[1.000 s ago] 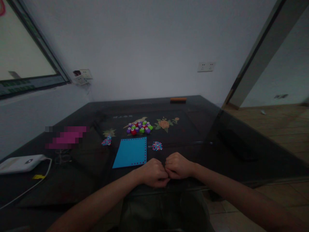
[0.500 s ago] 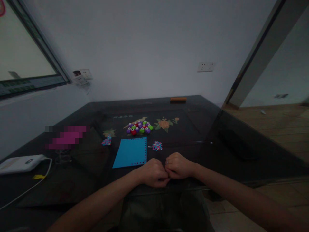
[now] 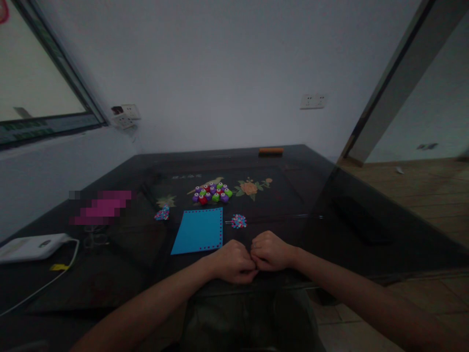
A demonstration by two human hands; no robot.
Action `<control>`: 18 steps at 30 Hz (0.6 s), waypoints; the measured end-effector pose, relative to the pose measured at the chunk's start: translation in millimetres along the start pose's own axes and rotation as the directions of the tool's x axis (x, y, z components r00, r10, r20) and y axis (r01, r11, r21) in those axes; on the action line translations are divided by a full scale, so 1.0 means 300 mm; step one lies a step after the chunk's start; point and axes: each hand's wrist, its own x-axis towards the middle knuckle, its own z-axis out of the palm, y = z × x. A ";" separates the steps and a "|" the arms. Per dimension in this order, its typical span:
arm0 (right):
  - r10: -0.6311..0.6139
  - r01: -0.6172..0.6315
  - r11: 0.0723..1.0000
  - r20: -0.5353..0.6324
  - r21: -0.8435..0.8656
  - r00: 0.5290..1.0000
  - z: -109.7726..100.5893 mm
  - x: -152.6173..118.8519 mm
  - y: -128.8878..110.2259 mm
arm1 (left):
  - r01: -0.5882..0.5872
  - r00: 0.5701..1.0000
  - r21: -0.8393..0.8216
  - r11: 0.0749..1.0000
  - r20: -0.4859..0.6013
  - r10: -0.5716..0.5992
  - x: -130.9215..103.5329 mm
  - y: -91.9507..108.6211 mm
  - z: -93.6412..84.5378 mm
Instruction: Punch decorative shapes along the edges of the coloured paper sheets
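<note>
Lying at the far left of the dark table, a white box-shaped device has a pale cable trailing from it toward the near edge, with a small yellow tag beside it. Farther in, a pink patch is blurred out and cannot be identified. A small heap of pink and blue punched bits sits just left of the blue sheet, which lies flat with a row of dark dots along its far, right and near edges. Beyond the sheet, a cluster of small purple, green and red punches stands on the painted tabletop, well apart from the hands.

The left hand rests at the near edge of the table, just beside the sheet's near right corner, its fingers curled into a loose fist. The right hand is curled the same way, and the two touch knuckle to knuckle; in this dim light it is not possible to tell whether anything is pinched between them. A second heap of coloured bits lies just beyond the hands, right of the sheet. A painted flower shows farther back, and an orange bar lies at the table's far edge.
</note>
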 end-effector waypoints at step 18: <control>0.039 -0.039 0.999 -0.030 0.012 0.999 -0.011 -0.003 0.011 | 0.036 0.999 -0.005 0.999 0.008 -0.036 0.006 0.005 0.000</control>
